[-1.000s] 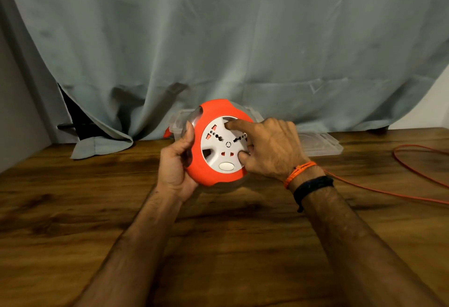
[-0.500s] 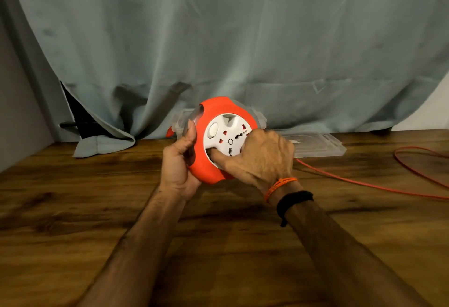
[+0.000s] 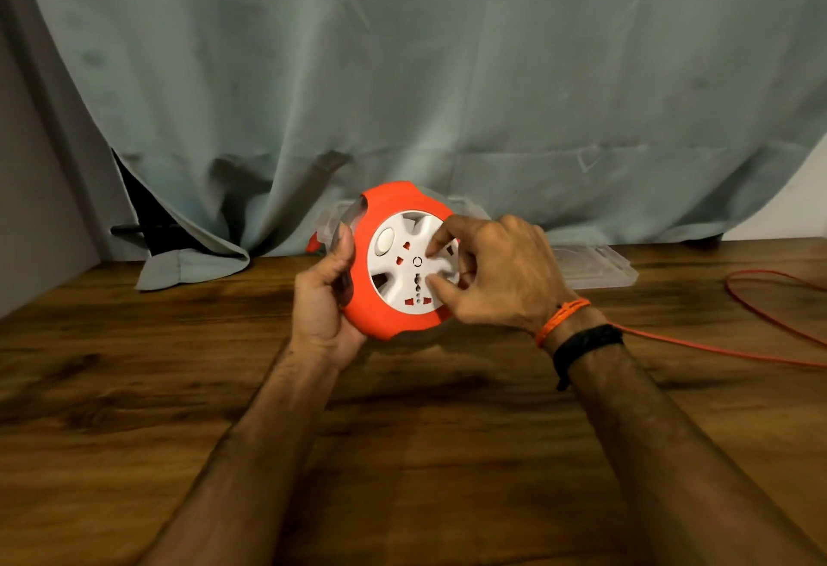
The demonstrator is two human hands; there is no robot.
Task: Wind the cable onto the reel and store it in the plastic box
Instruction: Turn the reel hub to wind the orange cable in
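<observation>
Fingers (image 3: pixel 441 232) of the right hand (image 3: pixel 496 272) are curled, with thumb and forefinger tips set into the recesses of the white spoked socket disc (image 3: pixel 409 265) at the centre of the round orange plastic cable reel (image 3: pixel 394 261); they pinch that disc as a crank. The left hand (image 3: pixel 324 297) grips the reel's orange rim, thumb laid up along the near edge, and holds the reel tilted on edge above the brown wooden table (image 3: pixel 223 386).

The thin orange cable (image 3: pixel 716 348) runs from behind the right wrist across the table toward the right edge of view, where it curves back in a loose loop; by this evidence a good length is not yet wound. How much cable already sits inside the reel cannot be told.

The clear plastic box (image 3: pixel 329 221) stands just behind the reel against the grey-green curtain (image 3: pixel 402 73); its flat clear lid (image 3: pixel 595 268) lies to the right of the hands.

Likely faults from this position:
1. The fingertips may slip out of the shallow recesses if the disc turns stiffly.
2. The slack loop may kink or snag on the table edge and jam at the reel's inlet.
3. A loosened left-hand grip would let the housing spin with the disc, winding nothing.
</observation>
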